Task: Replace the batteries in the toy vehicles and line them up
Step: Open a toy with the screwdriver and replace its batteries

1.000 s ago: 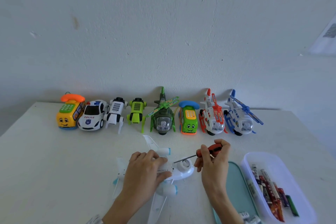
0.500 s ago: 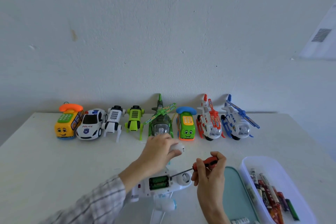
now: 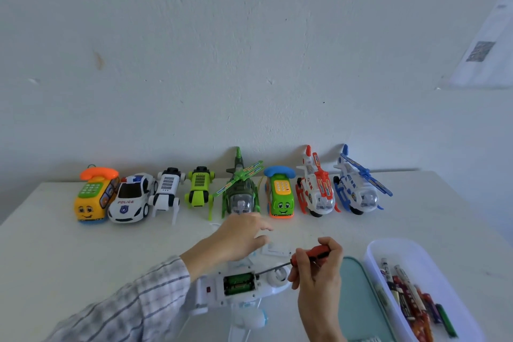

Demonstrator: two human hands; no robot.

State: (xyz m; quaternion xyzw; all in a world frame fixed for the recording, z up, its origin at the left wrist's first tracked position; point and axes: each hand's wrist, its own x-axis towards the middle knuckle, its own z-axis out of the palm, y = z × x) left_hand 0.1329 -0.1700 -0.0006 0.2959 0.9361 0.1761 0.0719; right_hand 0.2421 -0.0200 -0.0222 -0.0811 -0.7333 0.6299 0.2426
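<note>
1. Head view: a white toy airplane (image 3: 238, 289) lies belly-up on the white bench (image 3: 55, 244) near the front edge, its battery compartment (image 3: 239, 283) uncovered with green batteries showing inside.
2. The right hand (image 3: 319, 272) has its grip curled round the orange handle of a screwdriver (image 3: 305, 257); the metal shaft slants down and left, its tip at the right edge of the compartment.
3. The left hand (image 3: 238, 236), in a plaid sleeve (image 3: 125, 305), reaches over the airplane's far side with fingers loosely extended, the fingertips at a small white cover piece (image 3: 277, 249) lying on the bench just beyond the plane. Whether they touch or pinch it cannot be told.
4. The left forearm covers the airplane's tail end.
5. Along the back wall stand eight toys in a row, left to right: yellow phone bus (image 3: 93, 198), police car (image 3: 130, 200), white robot dog (image 3: 166, 191), green robot dog (image 3: 198, 190), green helicopter (image 3: 241, 191), green phone car (image 3: 280, 197), red-and-white helicopter (image 3: 316, 189), blue-and-white helicopter (image 3: 358, 186).
6. The left hand's knuckles lie just in front of the green helicopter.
7. To the right sit a teal lid (image 3: 361, 300) and, beside it, a white tray (image 3: 402, 253) holding loose batteries (image 3: 410, 297).
</note>
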